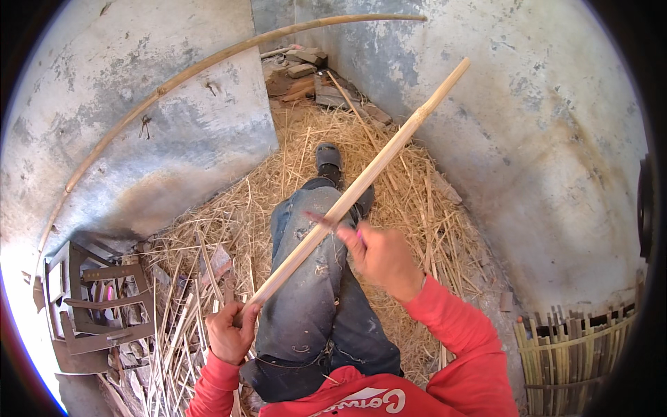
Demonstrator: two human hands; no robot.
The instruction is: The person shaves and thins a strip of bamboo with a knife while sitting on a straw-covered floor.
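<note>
"If you look down, where is the bamboo strip (376,167)?"

"It slants up over my dark trousers (306,306), its lower end gripped in my left hand (231,333), fingers curled round."

"And your right hand (385,260)?"

"Closed on a small knife (317,218), blurred, its blade crossing the bamboo strip. Pale shavings (240,201) spread around my legs, below a weathered wall (514,139)."

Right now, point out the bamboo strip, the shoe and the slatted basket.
Bamboo strip (372,172), head view: midway along it.
Shoe (328,156), head view: its upper.
Slatted basket (571,358), head view: side wall.
</note>
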